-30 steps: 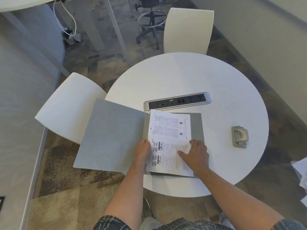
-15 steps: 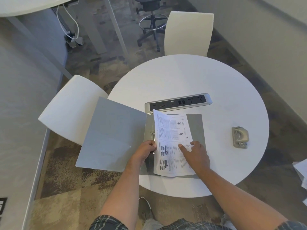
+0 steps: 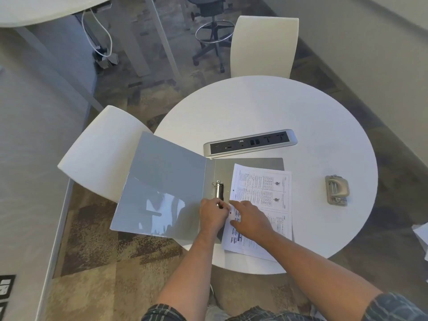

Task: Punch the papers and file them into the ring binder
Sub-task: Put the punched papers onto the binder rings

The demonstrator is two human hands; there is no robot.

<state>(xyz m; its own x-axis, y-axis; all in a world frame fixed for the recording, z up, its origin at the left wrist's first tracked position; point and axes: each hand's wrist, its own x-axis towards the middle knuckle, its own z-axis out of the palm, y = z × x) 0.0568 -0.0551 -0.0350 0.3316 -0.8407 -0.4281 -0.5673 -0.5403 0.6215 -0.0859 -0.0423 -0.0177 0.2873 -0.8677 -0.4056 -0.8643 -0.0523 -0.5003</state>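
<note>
A grey ring binder (image 3: 162, 181) lies open on the round white table (image 3: 266, 107), its front cover hanging past the table's left edge. The metal ring mechanism (image 3: 219, 189) shows near the spine. Printed papers (image 3: 264, 193) lie on the binder's right half, slid to the right off the rings. My left hand (image 3: 212, 215) is closed on the lower end of the ring mechanism. My right hand (image 3: 251, 220) lies flat on the papers' left edge, fingers spread, pressing them down. A grey hole punch (image 3: 337, 189) sits apart at the table's right.
A silver power and socket strip (image 3: 250, 142) lies on the table just behind the binder. Two white chairs stand at the table, one at the left (image 3: 99, 154) and one at the back (image 3: 264, 46). Loose white sheets (image 3: 422, 237) lie off the table at the far right.
The papers have slid right, uncovering the rings. My left hand moved from the papers' edge onto the ring mechanism. My right hand shifted left to the papers' punched edge.
</note>
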